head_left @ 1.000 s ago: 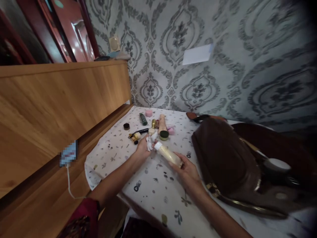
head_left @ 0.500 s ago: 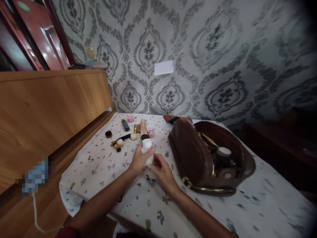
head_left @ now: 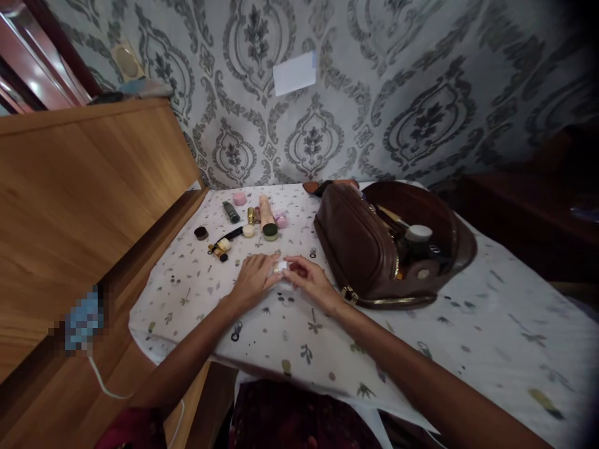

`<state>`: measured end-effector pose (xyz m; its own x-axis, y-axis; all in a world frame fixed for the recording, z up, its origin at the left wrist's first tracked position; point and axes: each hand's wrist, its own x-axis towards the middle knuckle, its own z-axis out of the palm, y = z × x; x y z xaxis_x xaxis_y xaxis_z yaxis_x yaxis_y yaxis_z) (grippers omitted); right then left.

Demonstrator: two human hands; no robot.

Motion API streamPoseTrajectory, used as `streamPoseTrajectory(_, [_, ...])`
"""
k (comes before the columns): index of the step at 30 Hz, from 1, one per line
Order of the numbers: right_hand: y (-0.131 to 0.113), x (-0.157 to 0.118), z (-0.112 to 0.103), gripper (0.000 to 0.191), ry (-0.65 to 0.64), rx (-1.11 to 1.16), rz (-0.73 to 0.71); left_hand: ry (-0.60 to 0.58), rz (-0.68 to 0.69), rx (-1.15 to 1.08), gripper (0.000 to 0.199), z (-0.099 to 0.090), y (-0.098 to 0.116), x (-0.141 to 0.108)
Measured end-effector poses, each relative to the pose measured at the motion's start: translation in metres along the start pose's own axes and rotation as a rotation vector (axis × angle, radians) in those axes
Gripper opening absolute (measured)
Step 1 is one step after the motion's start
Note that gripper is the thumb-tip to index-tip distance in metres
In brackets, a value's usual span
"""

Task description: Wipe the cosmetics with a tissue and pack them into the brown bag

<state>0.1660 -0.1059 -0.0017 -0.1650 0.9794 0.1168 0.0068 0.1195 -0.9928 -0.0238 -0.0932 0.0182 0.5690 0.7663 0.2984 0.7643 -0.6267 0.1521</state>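
Observation:
Between my two hands, low over the patterned cloth, is a small white bottle point(head_left: 281, 267), mostly covered by fingers. My left hand point(head_left: 253, 277) wraps it from the left with the palm down. On its right end rest the curled fingertips of my right hand point(head_left: 313, 282). Just beyond them lie a dark green lidded jar point(head_left: 270, 232), a peach tube point(head_left: 266, 211) and a cream round lid point(head_left: 248, 231). A brown leather bag point(head_left: 355, 246) stands open to the right, with a white-capped dark bottle point(head_left: 418, 234) and a brush handle inside.
Left of the hands are a dark green tube point(head_left: 231, 212), a pink jar point(head_left: 239, 198), a dark round lid point(head_left: 201, 232) and several small gold and black cosmetics. A wooden panel point(head_left: 103, 168) borders the table's left side. Patterned wallpaper rises behind.
The view has tipped downward. The white bottle has gone from upright to lying more flat between my hands, with my left hand turned palm down over it.

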Motion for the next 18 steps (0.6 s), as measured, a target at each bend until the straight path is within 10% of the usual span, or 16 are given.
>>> streamPoseTrajectory(10, [0.006,0.000,-0.006,0.029,0.056,-0.477,-0.185,0.163,0.059,-0.060,0.040,-0.008,-0.012,-0.053])
streamPoseTrajectory(18, [0.002,-0.003,-0.003,0.030,0.021,-0.521,-0.227,0.205,-0.025,-0.227,0.028,-0.021,0.016,-0.021])
